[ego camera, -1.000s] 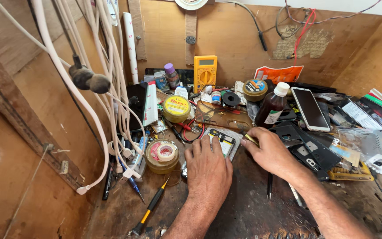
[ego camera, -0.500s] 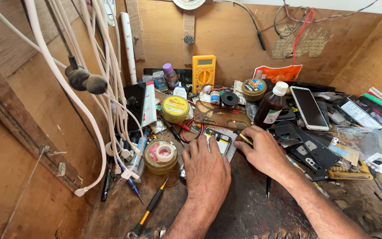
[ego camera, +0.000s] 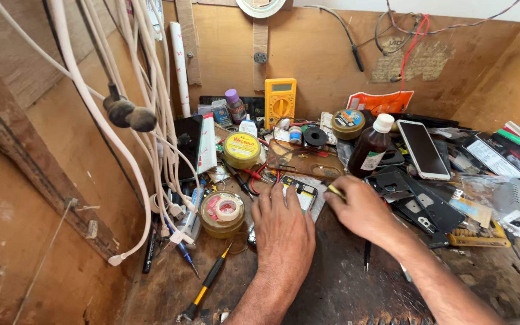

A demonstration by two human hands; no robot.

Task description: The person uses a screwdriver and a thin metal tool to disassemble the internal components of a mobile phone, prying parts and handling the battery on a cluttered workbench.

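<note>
Left hand: your left hand [ego camera: 284,232] is lying flat, palm down, on the dark worn wooden bench top [ego camera: 344,289]; the fingers are stretched forward and close together, and the fingertips are resting on the near edge of the small opened phone board with a dark and yellow face [ego camera: 299,191].
Right hand: your right hand [ego camera: 362,210] is curling its fingers and pinching a thin yellowish tool tip [ego camera: 334,191] between thumb and forefinger, just beside the right edge of the board.
Phone board: it is lying flat on the bench between your two hands, a little in front of them, under a flat piece of brown transparent plastic [ego camera: 305,159] that is just behind it.
Left of the hands: a round clear tub with a roll of tape inside [ego camera: 222,212] is standing near your left hand, and a screwdriver with black and yellow handle [ego camera: 207,289] is lying tilted beside your left wrist.
Behind: a yellow round tin [ego camera: 241,149] and a yellow multimeter [ego camera: 280,101] are standing against the wooden back wall.
Right side: a brown bottle with white cap [ego camera: 371,147] is standing upright, and a white smartphone with dark screen [ego camera: 423,149] is lying near it.
Left wall: white cables [ego camera: 91,108] are hanging down.
</note>
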